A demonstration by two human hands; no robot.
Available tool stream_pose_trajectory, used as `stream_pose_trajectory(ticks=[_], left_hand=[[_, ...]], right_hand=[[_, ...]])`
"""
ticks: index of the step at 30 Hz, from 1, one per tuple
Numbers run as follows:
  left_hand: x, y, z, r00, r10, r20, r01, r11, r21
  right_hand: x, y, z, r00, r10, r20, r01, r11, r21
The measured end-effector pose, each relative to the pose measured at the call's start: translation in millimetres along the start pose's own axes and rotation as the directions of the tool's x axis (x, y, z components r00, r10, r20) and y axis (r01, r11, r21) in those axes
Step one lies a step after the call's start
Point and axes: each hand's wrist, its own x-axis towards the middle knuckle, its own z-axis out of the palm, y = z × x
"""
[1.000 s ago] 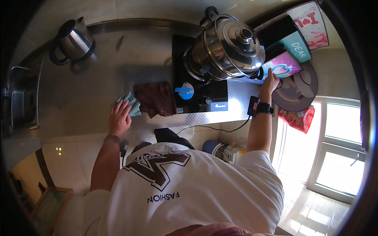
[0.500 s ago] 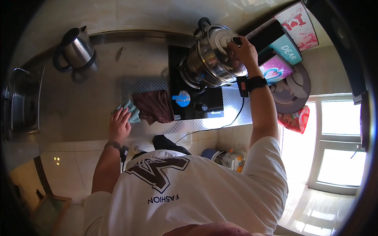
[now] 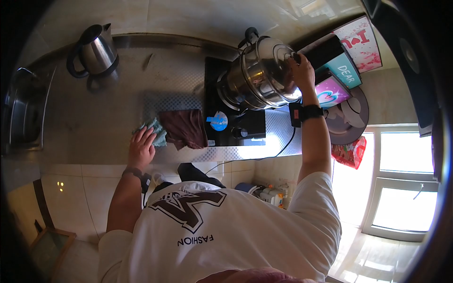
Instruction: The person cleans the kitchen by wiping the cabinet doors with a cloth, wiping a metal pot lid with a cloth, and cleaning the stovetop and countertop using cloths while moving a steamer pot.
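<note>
Right hand (image 3: 303, 74) shifts from beside the silvery stainless-steel pot (image 3: 243, 82) to its round black lid knob (image 3: 297, 58)

Its fingers curl closed around the knob; the shiny, domed metal lid (image 3: 272, 63) sits on the pot, over the flat, glossy black cooktop (image 3: 256, 123). The left hand (image 3: 142, 145), fingers slightly apart, rests on a crumpled pale-green cloth (image 3: 160, 136) beside a dark-brown cloth (image 3: 184, 127). A firm, centred grip should keep the lid level.

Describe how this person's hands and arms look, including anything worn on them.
The left hand and right hand are ungloved. Each arm has a dark wristband with a small black box attached; the right box carries a reddish mark, and a thin dark cable trails from it. Both sleeves are short and white.
</note>
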Motion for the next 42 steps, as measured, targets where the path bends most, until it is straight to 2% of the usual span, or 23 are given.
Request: stream_pose_trajectory(ticks=[2,6,9,11,15,20,23,30,35,36,38,39,42], left_hand=[[0.5,0.8,-1.3,1.0,0.004,-0.007,-0.004,1.0,0.0],[0.8,-1.3,0.9,1.0,0.016,-0.002,-0.016,1.0,0.004],[2.0,0.4,-1.6,1.0,0.013,0.012,-0.013,1.0,0.014],[2.7,2.3,-4.1,1.0,0.009,0.018,-0.009,1.0,0.012],[2.6,2.3,-4.6,1.0,0.007,0.018,-0.007,1.0,0.012],[1.7,2.3,-3.1,1.0,0.002,0.018,-0.002,1.0,0.008],[2.1,2.5,-3.7,1.0,0.0,0.021,0.0,1.0,0.006],[1.0,2.1,-3.0,1.0,-0.002,0.029,0.002,1.0,0.014],[1.9,3.9,-3.9,0.999,-0.009,0.034,0.008,1.0,0.027],[1.8,4.1,-4.1,0.999,-0.006,0.042,0.005,1.0,0.024],[2.2,3.7,-3.6,0.999,-0.005,0.045,0.004,1.0,0.026],[1.6,3.0,-2.0,0.999,0.001,0.051,-0.002,1.0,0.023],[2.1,-0.5,1.0,0.999,0.026,0.036,-0.026,1.0,0.002]], right_hand=[[-0.8,-0.1,-7.1,0.996,0.017,-0.089,-0.019,1.0,-0.025],[4.7,3.9,-22.1,0.985,0.056,-0.164,-0.06,0.998,-0.017],[5.6,4.8,-28.6,0.976,0.162,-0.146,-0.141,0.979,0.145],[7.0,16.7,-16.0,0.97,0.176,-0.167,-0.145,0.972,0.183],[3.2,9.2,-11.9,0.97,0.227,-0.089,-0.206,0.957,0.205],[7.8,21.1,-7.2,0.975,0.209,-0.077,-0.201,0.974,0.101],[8.8,25.8,-2.0,0.965,0.258,-0.039,-0.25,0.956,0.155],[7.6,16.0,-1.2,0.975,0.213,-0.055,-0.202,0.967,0.157],[15.7,43.4,8.5,0.988,0.157,0.007,-0.156,0.973,0.168],[13.0,43.4,7.4,0.986,0.165,0.012,-0.164,0.972,0.166],[7.6,45.5,2.4,0.938,0.305,0.162,-0.345,0.845,0.409],[6.5,50.5,-2.5,0.941,0.307,0.143,-0.339,0.871,0.356],[-9.7,75.2,-18.5,0.925,0.373,0.064,-0.371,0.859,0.352]])
